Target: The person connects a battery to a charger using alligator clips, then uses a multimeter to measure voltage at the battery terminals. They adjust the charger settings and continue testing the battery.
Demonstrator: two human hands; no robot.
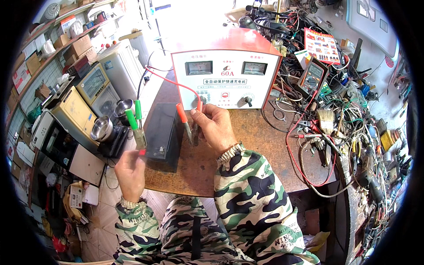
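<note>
Head: right hand (215, 127) grips red-handled clamp (182, 114); left hand (131, 174) near black box (160, 130); cannot tell grip.

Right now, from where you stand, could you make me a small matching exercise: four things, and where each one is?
Things
1. Red-handled metal clip
2. Green-handled metal clip
3. Red-topped rectangular box with a white front
4. Flat brush with pale bristles

Places
A. In the mixed clutter along the right
B. In the right hand
C. At the back of the brown wooden table
D. Just above the left hand in the picture

Pairs: 1-B, 2-D, 3-C, 4-A
</note>
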